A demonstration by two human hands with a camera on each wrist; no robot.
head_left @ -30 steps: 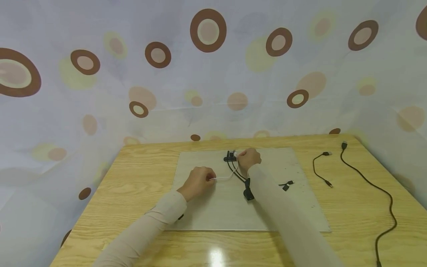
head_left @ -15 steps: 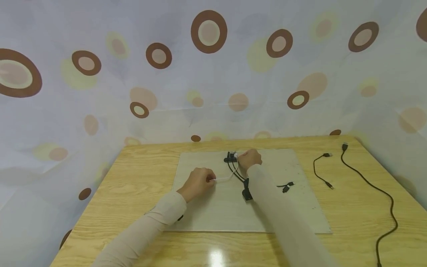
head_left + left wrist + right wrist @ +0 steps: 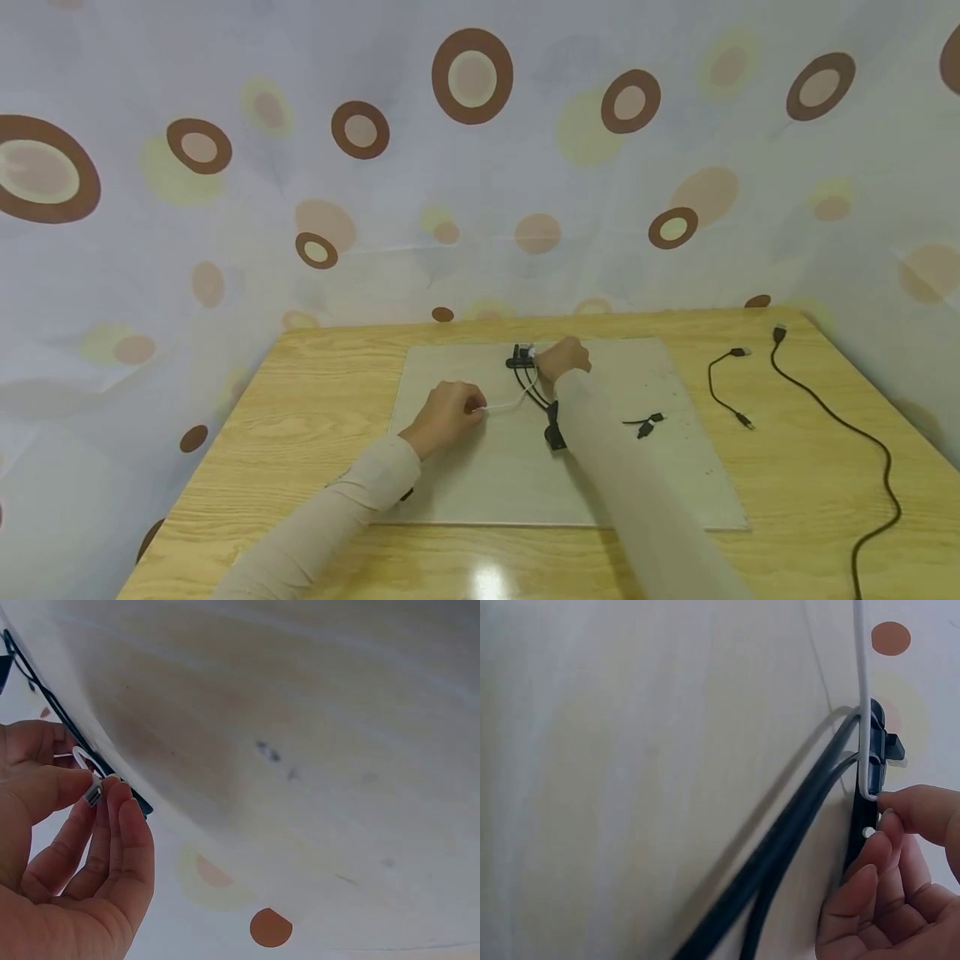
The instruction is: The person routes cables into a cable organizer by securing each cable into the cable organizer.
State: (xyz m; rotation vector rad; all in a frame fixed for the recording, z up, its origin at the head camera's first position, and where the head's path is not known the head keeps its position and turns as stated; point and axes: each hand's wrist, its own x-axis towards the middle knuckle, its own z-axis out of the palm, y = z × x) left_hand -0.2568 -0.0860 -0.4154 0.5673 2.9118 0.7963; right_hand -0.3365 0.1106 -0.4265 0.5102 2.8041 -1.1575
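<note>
A thin white cable (image 3: 510, 406) stretches between my two hands over the pale board. My left hand (image 3: 444, 415) pinches it close to its metal-tipped plug (image 3: 93, 795), which shows between thumb and fingers in the left wrist view. At the board's far side, my right hand (image 3: 564, 358) pinches the white cable where it bends at a black cable holder (image 3: 517, 362). Two black cables (image 3: 761, 862) run out of that holder's slots. In the right wrist view, the white cable lies across the slotted side (image 3: 876, 742); whether it sits in a slot, I cannot tell.
The pale board (image 3: 480, 492) lies on a wooden table (image 3: 315, 392). A black bundled part (image 3: 553, 435) is beside my right sleeve, and small black plugs (image 3: 651, 423) lie to its right. A short black cable (image 3: 720, 396) and a long one (image 3: 832, 417) lie at the right.
Everything in the head view sits slightly lower now, as the camera has tilted a little. Both hands keep their places and their hold on the white cable.
</note>
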